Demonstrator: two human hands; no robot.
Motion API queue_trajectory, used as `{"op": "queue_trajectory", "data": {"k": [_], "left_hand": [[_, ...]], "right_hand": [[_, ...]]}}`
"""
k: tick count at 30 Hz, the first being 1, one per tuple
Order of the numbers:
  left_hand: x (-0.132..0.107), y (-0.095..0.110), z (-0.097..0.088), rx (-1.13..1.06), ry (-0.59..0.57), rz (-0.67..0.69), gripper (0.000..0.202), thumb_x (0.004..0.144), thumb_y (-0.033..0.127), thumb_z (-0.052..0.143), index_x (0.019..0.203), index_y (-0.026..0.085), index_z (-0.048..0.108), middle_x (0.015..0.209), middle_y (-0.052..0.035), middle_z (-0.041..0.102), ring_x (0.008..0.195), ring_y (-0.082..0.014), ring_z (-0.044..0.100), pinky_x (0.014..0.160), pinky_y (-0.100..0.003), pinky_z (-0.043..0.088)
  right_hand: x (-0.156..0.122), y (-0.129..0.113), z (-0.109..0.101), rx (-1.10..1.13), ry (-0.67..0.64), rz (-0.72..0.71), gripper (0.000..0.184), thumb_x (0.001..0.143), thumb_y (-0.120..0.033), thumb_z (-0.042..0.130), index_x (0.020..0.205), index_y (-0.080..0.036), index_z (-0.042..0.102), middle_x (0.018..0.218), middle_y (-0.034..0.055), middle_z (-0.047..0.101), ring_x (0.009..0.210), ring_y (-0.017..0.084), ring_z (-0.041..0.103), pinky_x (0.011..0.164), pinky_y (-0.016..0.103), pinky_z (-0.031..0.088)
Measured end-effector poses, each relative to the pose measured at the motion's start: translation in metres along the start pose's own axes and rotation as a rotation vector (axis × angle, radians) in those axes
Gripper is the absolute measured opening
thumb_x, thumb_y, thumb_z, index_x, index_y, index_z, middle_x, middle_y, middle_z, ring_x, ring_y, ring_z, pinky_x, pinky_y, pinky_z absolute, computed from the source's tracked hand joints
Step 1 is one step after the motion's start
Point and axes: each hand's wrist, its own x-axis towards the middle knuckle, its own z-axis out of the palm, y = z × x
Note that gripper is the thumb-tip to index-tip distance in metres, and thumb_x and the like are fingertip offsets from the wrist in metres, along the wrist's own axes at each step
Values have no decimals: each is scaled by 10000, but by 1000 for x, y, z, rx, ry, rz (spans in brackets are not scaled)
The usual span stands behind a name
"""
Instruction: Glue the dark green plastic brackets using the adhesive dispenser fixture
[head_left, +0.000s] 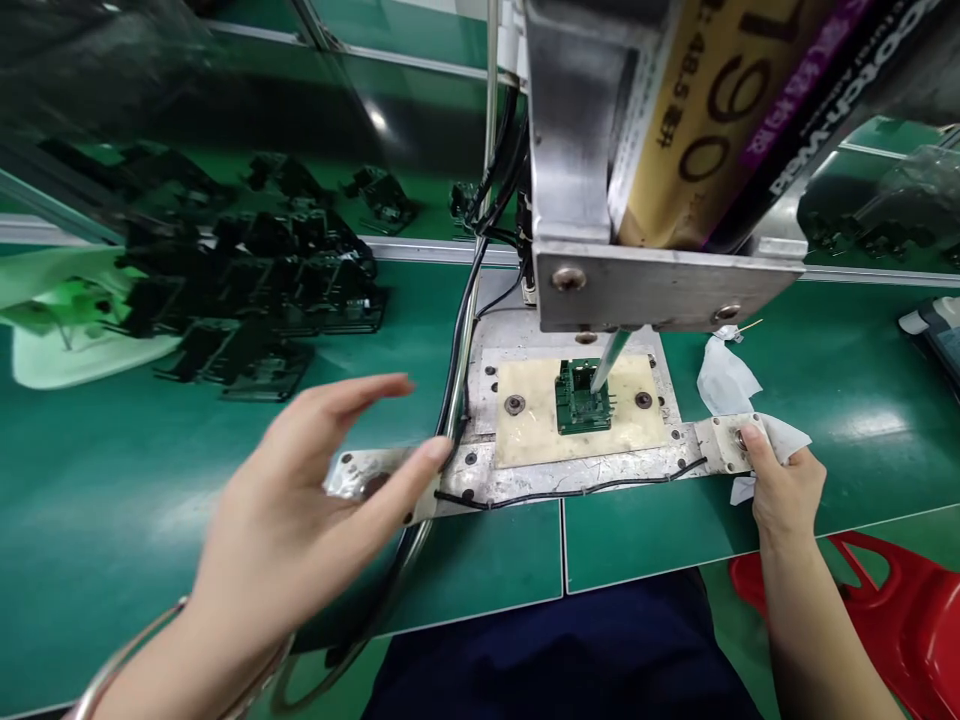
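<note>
My left hand (300, 500) is raised over the left end of the metal fixture base (540, 485), thumb and fingers spread apart and nothing between them. At the right end, my right hand (791, 490) has its thumb on the button plate (733, 442), with the other fingers curled round its edge. White tissue (726, 378) lies behind and under that plate. Between the hands, a small green circuit board assembly (581, 415) sits on the cream fixture plate (517, 440). A dispensing nozzle (611, 358) reaches down to it from the metal cartridge holder (667, 290).
Several circuit board assemblies (255, 270) stand on the green bench (352, 350) at the back left, beside a pale green tray (82, 360). Black cables (459, 375) run down left of the fixture. A red stool (900, 620) stands below the bench at right.
</note>
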Motion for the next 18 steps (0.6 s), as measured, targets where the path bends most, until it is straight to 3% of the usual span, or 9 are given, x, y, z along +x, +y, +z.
{"op": "queue_trajectory", "data": {"k": [4, 7, 10, 13, 16, 18], "left_hand": [[34, 31, 29, -92, -415, 67, 855, 648, 636, 862, 1365, 276, 566, 1408, -97, 635, 1310, -382, 614, 1119, -541, 519], [53, 37, 58, -135, -645, 48, 925, 607, 625, 881, 1374, 234, 542, 1405, -150, 618, 1294, -414, 614, 1087, -598, 525], [61, 35, 75, -206, -707, 61, 772, 665, 591, 848, 1274, 192, 591, 1262, -154, 675, 1197, -371, 652, 1098, -592, 507], [60, 39, 73, -299, -719, 8, 688, 678, 563, 854, 1205, 182, 631, 1209, -136, 692, 1133, -329, 672, 1070, -537, 536], [57, 52, 60, -273, -739, -143, 655, 634, 590, 872, 1112, 182, 691, 1036, -110, 729, 948, -304, 714, 846, -434, 620], [56, 62, 49, -217, -741, -224, 558, 613, 591, 885, 971, 188, 740, 866, -86, 727, 758, -276, 702, 645, -364, 590]], "right_hand": [[0, -1, 0, 12, 5, 0, 638, 639, -624, 897, 1015, -114, 819, 968, 143, 802, 970, 378, 754, 795, 447, 611], [-1, -3, 1, 20, 9, -19, 610, 640, -615, 897, 996, -126, 821, 960, 132, 804, 958, 374, 756, 772, 442, 616], [-2, -5, 2, 16, 5, -29, 602, 644, -612, 891, 985, -121, 821, 937, 132, 803, 935, 366, 758, 753, 432, 613], [-2, -7, 2, 4, 0, -3, 627, 627, -632, 891, 985, -122, 821, 921, 132, 802, 919, 365, 757, 743, 428, 604], [-3, -9, 1, 9, -7, 23, 656, 604, -661, 891, 982, -129, 820, 927, 131, 803, 936, 370, 754, 762, 436, 597], [-4, -10, 1, 8, -9, 40, 661, 599, -662, 893, 985, -131, 819, 936, 132, 802, 948, 371, 751, 762, 434, 593]]}}
